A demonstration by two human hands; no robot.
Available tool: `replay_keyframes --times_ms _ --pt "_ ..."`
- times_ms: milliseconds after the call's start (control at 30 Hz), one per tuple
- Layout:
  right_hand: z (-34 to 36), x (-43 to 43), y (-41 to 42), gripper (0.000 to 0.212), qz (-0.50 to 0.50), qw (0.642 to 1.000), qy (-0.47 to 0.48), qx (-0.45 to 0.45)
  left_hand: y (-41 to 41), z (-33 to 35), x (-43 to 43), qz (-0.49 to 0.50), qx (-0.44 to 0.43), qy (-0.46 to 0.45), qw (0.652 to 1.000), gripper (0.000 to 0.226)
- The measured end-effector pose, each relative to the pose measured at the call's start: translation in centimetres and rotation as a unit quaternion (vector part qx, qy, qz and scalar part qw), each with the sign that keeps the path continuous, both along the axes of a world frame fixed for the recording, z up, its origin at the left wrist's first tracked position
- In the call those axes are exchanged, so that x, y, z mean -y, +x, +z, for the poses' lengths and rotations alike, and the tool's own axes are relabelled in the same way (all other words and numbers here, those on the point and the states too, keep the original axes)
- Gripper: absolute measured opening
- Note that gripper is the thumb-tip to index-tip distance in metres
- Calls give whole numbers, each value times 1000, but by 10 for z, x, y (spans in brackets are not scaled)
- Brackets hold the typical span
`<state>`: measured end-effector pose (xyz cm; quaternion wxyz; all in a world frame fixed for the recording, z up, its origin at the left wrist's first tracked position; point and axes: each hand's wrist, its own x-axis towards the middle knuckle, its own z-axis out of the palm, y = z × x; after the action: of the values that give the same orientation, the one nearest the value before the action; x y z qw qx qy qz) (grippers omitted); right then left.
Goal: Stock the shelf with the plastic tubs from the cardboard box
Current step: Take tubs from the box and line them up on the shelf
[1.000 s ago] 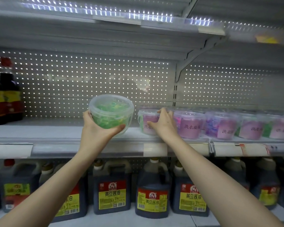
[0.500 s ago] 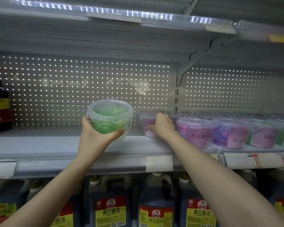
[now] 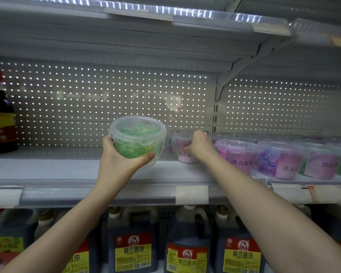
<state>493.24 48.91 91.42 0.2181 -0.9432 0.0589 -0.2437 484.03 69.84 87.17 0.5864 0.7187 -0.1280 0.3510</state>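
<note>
I had the left hand (image 3: 118, 164) curled round the green tub (image 3: 137, 138), held over the shelf (image 3: 67, 168) — the right hand (image 3: 200, 145) gripped the pink tub (image 3: 182, 152) standing on it.

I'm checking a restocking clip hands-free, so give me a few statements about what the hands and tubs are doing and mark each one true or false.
1. The left hand holds a green tub. True.
2. The right hand hangs free, touching nothing. False: its fingers curl over a pink tub that stands on the shelf.
3. The green tub has no lid. False: a clear lid is on it.
4. Jugs with yellow labels stand on the level below. True.
5. A dark bottle stands at the far left of the same shelf. True.
</note>
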Motion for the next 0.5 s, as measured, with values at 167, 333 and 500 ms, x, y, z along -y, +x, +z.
replay_keyframes --times_ms 167,333,500 --pt "0 2 -10 42 27 1000 -5 5 -11 -2 5 5 1 -3 1000 93" --pt "3 1 -31 14 50 998 -19 16 -20 -4 15 -10 -6 -18 1000 91" --pt "-1 19 -67 35 91 994 11 65 -32 -9 28 -26 -26 -53 998 85"
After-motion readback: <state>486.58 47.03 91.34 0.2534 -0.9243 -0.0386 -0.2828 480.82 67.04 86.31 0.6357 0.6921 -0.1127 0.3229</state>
